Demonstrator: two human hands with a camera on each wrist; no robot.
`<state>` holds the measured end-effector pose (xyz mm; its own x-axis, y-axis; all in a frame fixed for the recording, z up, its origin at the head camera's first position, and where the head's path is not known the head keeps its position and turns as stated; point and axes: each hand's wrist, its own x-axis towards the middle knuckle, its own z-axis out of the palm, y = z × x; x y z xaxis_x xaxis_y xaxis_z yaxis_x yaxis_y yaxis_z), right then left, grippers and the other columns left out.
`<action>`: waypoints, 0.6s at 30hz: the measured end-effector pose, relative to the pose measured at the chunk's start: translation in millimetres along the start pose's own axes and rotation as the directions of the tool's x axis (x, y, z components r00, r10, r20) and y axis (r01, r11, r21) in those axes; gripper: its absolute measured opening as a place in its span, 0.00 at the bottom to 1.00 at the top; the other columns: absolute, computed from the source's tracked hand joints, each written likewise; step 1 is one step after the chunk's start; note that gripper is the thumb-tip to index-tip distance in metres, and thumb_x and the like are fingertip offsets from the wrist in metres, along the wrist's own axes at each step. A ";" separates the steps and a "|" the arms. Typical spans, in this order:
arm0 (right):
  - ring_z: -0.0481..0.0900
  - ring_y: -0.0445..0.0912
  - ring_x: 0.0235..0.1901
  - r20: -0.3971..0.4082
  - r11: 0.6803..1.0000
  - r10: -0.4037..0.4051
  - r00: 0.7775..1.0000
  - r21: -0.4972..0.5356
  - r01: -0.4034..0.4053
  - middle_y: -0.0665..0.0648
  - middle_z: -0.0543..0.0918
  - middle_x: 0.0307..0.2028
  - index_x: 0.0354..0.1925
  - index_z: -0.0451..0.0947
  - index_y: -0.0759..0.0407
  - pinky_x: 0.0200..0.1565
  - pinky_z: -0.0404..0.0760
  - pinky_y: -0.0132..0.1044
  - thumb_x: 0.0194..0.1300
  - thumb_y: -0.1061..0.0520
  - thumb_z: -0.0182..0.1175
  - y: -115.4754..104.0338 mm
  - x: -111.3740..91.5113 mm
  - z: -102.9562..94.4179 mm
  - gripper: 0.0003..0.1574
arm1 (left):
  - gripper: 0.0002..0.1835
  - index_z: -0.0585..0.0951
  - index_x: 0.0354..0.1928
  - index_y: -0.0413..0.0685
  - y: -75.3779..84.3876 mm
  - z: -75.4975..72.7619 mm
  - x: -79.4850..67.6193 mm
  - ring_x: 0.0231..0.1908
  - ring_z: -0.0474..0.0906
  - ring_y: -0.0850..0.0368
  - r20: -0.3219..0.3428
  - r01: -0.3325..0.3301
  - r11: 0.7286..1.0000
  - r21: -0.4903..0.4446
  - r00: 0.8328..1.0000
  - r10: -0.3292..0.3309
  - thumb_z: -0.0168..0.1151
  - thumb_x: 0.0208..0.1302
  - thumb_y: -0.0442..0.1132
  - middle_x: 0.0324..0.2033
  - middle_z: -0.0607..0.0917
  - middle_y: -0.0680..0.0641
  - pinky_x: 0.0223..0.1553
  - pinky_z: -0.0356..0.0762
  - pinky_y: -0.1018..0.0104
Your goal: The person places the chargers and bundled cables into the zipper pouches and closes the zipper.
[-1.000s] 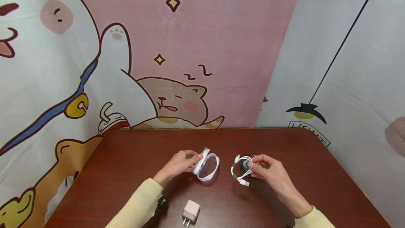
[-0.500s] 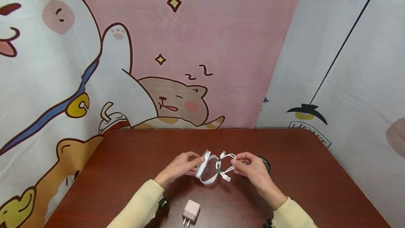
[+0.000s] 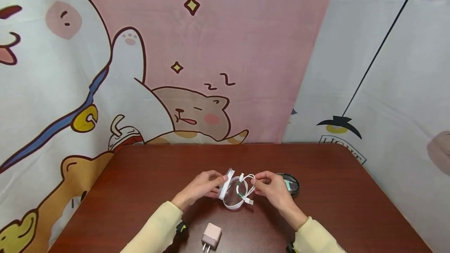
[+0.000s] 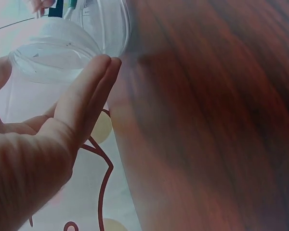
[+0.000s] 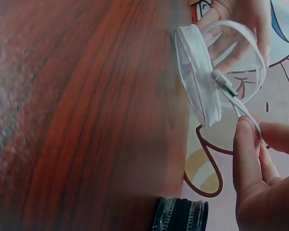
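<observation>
A small round clear pouch (image 3: 233,207) with white zipper trim stands unzipped above the table. My left hand (image 3: 204,187) grips its left half between thumb and fingers. In my right hand (image 3: 273,190), thumb and fingertips pinch a white USB cable (image 3: 249,201), coiled in a loop with green ties. In the head view the coil overlaps the pouch's open half. The right wrist view has the cable's white plug (image 5: 221,78) against the pouch's zipped edge (image 5: 208,91); how far inside it is, I cannot tell.
Just right of my right hand lies a dark round case (image 3: 293,182) with a clear top. A pink wall charger (image 3: 212,234) with its prongs toward me rests near the front of the brown table (image 3: 158,167). A printed cartoon cloth (image 3: 263,69) hangs behind.
My right hand has carried the coiled cable leftward from over the dark case to the pouch, uncovering the case. The left hand and pouch have barely shifted.
</observation>
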<state>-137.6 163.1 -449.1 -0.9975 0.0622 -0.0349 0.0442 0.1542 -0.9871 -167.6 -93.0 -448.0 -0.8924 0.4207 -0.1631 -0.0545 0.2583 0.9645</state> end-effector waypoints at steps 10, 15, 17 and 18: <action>0.85 0.46 0.27 0.035 0.998 0.036 0.999 -0.054 -0.034 0.61 0.87 0.31 0.43 0.81 0.73 0.30 0.87 0.35 0.65 0.67 0.69 6.7 8.7 5.2 0.11 | 0.27 0.77 0.57 0.30 0.0 5.5 -1.9 0.41 0.87 0.49 -0.002 0.011 1.000 -0.013 1.000 -0.011 0.65 0.73 0.50 0.43 0.85 0.41 0.43 0.88 0.54; 0.85 0.46 0.29 0.050 0.999 0.035 0.998 -0.028 -0.033 0.62 0.86 0.33 0.44 0.79 0.76 0.31 0.87 0.36 0.65 0.68 0.68 8.8 12.1 11.0 0.12 | 0.27 0.77 0.56 0.30 1.8 8.5 -2.4 0.41 0.87 0.48 0.002 0.014 1.000 -0.014 1.000 -0.014 0.64 0.73 0.50 0.41 0.86 0.41 0.43 0.88 0.55; 0.85 0.46 0.30 0.051 0.999 0.037 0.998 -0.009 -0.036 0.64 0.86 0.34 0.44 0.78 0.76 0.33 0.88 0.36 0.65 0.69 0.67 9.5 12.6 13.4 0.11 | 0.28 0.77 0.56 0.29 1.8 9.5 -2.4 0.42 0.87 0.48 0.008 0.019 1.000 -0.025 1.000 -0.019 0.64 0.73 0.51 0.40 0.86 0.41 0.42 0.88 0.55; 0.85 0.46 0.31 0.050 0.999 0.035 0.998 -0.010 -0.034 0.64 0.86 0.34 0.44 0.78 0.76 0.33 0.88 0.36 0.65 0.70 0.66 10.2 12.7 14.5 0.11 | 0.28 0.77 0.56 0.29 1.7 9.8 -2.3 0.41 0.87 0.48 0.009 0.022 0.999 -0.033 1.000 -0.021 0.63 0.74 0.52 0.40 0.86 0.41 0.42 0.88 0.55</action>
<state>-150.6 151.1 -461.8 -0.9969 0.0185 -0.0769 0.0788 0.1616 -0.9837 -161.2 -85.0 -448.0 -0.8868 0.4233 -0.1855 -0.0884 0.2387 0.9671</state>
